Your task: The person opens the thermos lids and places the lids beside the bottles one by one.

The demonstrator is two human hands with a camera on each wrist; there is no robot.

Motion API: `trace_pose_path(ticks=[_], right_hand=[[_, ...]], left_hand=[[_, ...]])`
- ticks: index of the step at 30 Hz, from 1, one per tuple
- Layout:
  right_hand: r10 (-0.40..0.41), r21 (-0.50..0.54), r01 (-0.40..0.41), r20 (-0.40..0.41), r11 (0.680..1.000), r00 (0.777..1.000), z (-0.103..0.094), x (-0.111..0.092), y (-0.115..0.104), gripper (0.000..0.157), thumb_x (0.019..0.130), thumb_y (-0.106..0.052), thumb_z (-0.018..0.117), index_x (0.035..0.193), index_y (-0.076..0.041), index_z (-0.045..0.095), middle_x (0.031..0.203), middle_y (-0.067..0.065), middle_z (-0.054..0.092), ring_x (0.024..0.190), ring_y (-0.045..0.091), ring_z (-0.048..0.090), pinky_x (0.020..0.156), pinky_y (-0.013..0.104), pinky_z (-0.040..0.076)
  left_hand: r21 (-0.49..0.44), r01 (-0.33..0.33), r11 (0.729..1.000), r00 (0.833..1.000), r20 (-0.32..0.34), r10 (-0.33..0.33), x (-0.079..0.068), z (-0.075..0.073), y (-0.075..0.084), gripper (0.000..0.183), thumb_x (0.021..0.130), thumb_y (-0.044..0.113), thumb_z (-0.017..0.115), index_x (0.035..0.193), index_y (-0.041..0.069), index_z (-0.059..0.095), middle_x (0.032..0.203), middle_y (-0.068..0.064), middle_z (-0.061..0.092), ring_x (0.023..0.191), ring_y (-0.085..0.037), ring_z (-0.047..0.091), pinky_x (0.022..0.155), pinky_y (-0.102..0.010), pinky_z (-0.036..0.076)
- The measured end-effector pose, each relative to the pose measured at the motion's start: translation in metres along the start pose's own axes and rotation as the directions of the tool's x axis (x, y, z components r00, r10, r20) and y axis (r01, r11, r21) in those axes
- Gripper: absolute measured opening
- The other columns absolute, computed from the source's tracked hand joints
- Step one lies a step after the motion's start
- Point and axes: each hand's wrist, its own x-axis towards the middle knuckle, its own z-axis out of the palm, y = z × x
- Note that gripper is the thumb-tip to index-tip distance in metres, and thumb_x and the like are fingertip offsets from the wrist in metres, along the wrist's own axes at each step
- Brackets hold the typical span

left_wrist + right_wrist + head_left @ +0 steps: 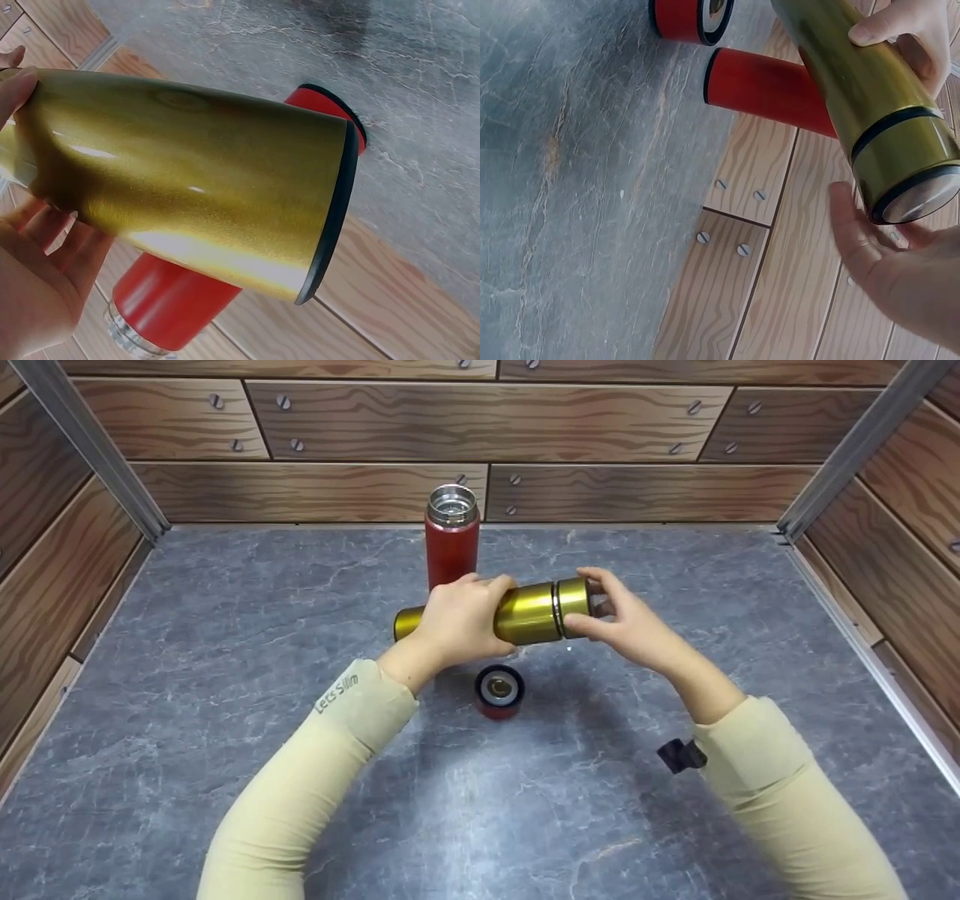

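Note:
A gold thermos flask (pixel 527 613) is held lying almost sideways above the table, its capped end to the right. My left hand (pixel 461 621) grips it around the middle of its body. At the other end, my right hand (pixel 628 624) curls about the gold lid (pixel 575 598), thumb on the near side and fingers on the far side. A dark seam separates lid from body. The right wrist view shows the lid's silvery end disc (pixel 921 196). In the left wrist view the flask's black-rimmed base (pixel 330 217) points away from the hand.
Behind the gold flask stands a red thermos flask (pixel 452 547), uncapped, with its steel mouth showing. Its red lid (pixel 500 710) sits on the grey marbled table (pixel 225 660) in front, inner side up. Wood-patterned panels (pixel 487 420) enclose the back and sides.

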Motion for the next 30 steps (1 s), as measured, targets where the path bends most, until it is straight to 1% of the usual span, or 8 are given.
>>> trace_pose_path(ticks=[2, 5, 9, 15, 21, 25, 28, 30], right_hand=[[0.028, 0.008, -0.028, -0.002, 1.0, 1.0, 0.0001, -0.0002, -0.0001, 0.068, 0.094, -0.033, 0.051, 0.147, -0.005, 0.018, 0.137, 0.024, 0.038, 0.11, 0.033, 0.052, 0.077, 0.032, 0.051], [0.063, 0.028, -0.062, -0.026, 0.998, 0.998, 0.0009, -0.0004, -0.0006, 0.062, 0.096, -0.037, 0.045, 0.143, -0.002, 0.026, 0.129, 0.025, 0.045, 0.096, 0.027, 0.055, 0.066, 0.027, 0.052], [0.065, 0.05, -0.062, -0.057, 0.997, 0.996, 0.0014, -0.0007, -0.001, 0.055, 0.095, -0.034, 0.05, 0.135, 0.001, 0.036, 0.119, 0.021, 0.05, 0.081, 0.014, 0.052, 0.06, 0.023, 0.05], [0.006, 0.034, -0.004, -0.051, 0.999, 0.999, 0.0003, -0.0002, 0.0003, 0.055, 0.09, -0.021, 0.058, 0.136, -0.001, 0.034, 0.123, 0.02, 0.047, 0.089, 0.017, 0.05, 0.07, 0.024, 0.048], [0.019, 0.054, -0.016, -0.052, 0.998, 0.998, 0.0, -0.0004, -0.0011, 0.062, 0.092, -0.027, 0.055, 0.143, -0.004, 0.027, 0.135, 0.022, 0.042, 0.105, 0.029, 0.053, 0.078, 0.03, 0.049], [0.062, 0.06, -0.058, -0.065, 0.996, 0.996, -0.0002, 0.0002, -0.0026, 0.061, 0.096, -0.036, 0.046, 0.143, -0.001, 0.027, 0.133, 0.025, 0.046, 0.1, 0.028, 0.055, 0.072, 0.027, 0.052], [0.065, 0.048, -0.062, -0.065, 0.997, 0.996, 0.0001, 0.0006, -0.0032, 0.057, 0.096, -0.034, 0.047, 0.139, 0.0, 0.034, 0.127, 0.023, 0.049, 0.094, 0.023, 0.054, 0.071, 0.025, 0.052], [0.043, 0.044, -0.04, -0.059, 0.998, 0.997, 0.0001, 0.0005, -0.0029, 0.054, 0.094, -0.028, 0.051, 0.138, 0.0, 0.036, 0.127, 0.022, 0.048, 0.098, 0.024, 0.054, 0.077, 0.028, 0.051]], left_hand=[[-0.002, 0.001, 1.0, 1.0, 0.0, -0.001, -0.0001, -0.0002, 0.0003, 0.065, 0.066, 0.043, 0.077, 0.12, 0.015, 0.054, 0.101, -0.002, 0.069, 0.09, -0.022, 0.058, 0.07, -0.041, 0.05], [0.0, -0.001, 1.0, 1.0, 0.001, 0.001, 0.0002, -0.0007, 0.0013, 0.065, 0.067, 0.043, 0.077, 0.12, 0.014, 0.054, 0.101, -0.002, 0.069, 0.09, -0.023, 0.058, 0.07, -0.041, 0.05], [0.003, -0.006, 1.0, 1.0, -0.001, 0.006, 0.0003, -0.0007, 0.0021, 0.065, 0.067, 0.043, 0.077, 0.121, 0.014, 0.054, 0.101, -0.002, 0.069, 0.09, -0.023, 0.058, 0.07, -0.041, 0.05], [0.008, -0.001, 1.0, 1.0, 0.003, 0.001, -0.0003, -0.0002, 0.0017, 0.064, 0.067, 0.042, 0.077, 0.12, 0.015, 0.054, 0.1, -0.002, 0.069, 0.089, -0.022, 0.058, 0.07, -0.041, 0.05], [0.014, 0.006, 1.0, 1.0, 0.007, -0.006, -0.0004, -0.0009, 0.002, 0.064, 0.067, 0.042, 0.077, 0.12, 0.015, 0.054, 0.1, -0.001, 0.069, 0.09, -0.022, 0.057, 0.07, -0.04, 0.05], [0.015, 0.004, 1.0, 1.0, 0.016, -0.004, -0.0002, -0.0016, 0.0029, 0.064, 0.067, 0.043, 0.077, 0.12, 0.014, 0.054, 0.102, -0.001, 0.069, 0.092, -0.022, 0.058, 0.072, -0.04, 0.05], [0.017, 0.002, 1.0, 1.0, 0.027, -0.002, 0.0, -0.0019, 0.0036, 0.064, 0.068, 0.043, 0.077, 0.12, 0.015, 0.054, 0.103, -0.001, 0.069, 0.094, -0.022, 0.058, 0.072, -0.04, 0.05], [0.019, 0.004, 1.0, 0.999, 0.033, -0.005, 0.0001, -0.002, 0.0039, 0.064, 0.068, 0.044, 0.077, 0.12, 0.015, 0.054, 0.103, -0.001, 0.069, 0.093, -0.022, 0.057, 0.072, -0.04, 0.05]])
